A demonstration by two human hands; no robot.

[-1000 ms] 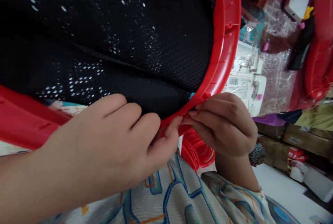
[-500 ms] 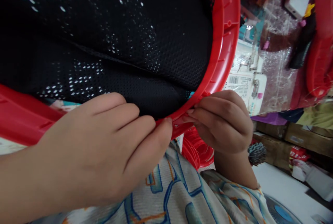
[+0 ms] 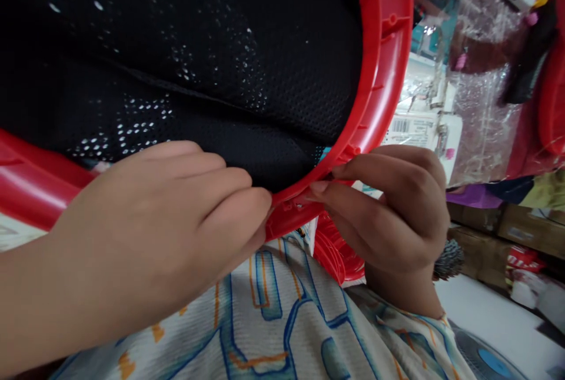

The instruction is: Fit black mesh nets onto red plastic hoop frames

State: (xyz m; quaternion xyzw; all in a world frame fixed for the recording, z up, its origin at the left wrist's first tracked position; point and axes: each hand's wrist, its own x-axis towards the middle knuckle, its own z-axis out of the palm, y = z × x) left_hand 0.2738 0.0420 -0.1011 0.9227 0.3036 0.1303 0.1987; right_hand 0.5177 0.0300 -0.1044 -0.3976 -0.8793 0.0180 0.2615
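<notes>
Red plastic: we hold the curved frame rim [image 3: 379, 74], black mesh [image 3: 198, 62] stretched inside.
Left hand [image 3: 150, 239]: our curled fingers press mesh against the rim's lower edge.
Right hand [image 3: 392, 203]: we pinch the rim just beside, fingertips nearly meeting.
Axis: the rim sweeps up-right, away from both hands.

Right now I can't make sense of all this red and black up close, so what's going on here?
A person is working with both hands at the lower edge of a red plastic hoop that has black mesh fabric lying across it. The left hand presses its fingertips on the mesh right at the rim, and the right hand pinches the rim beside it. Behind the hands lie more red hoops, a patterned garment below, and clear plastic bags and cardboard boxes to the right.
</notes>
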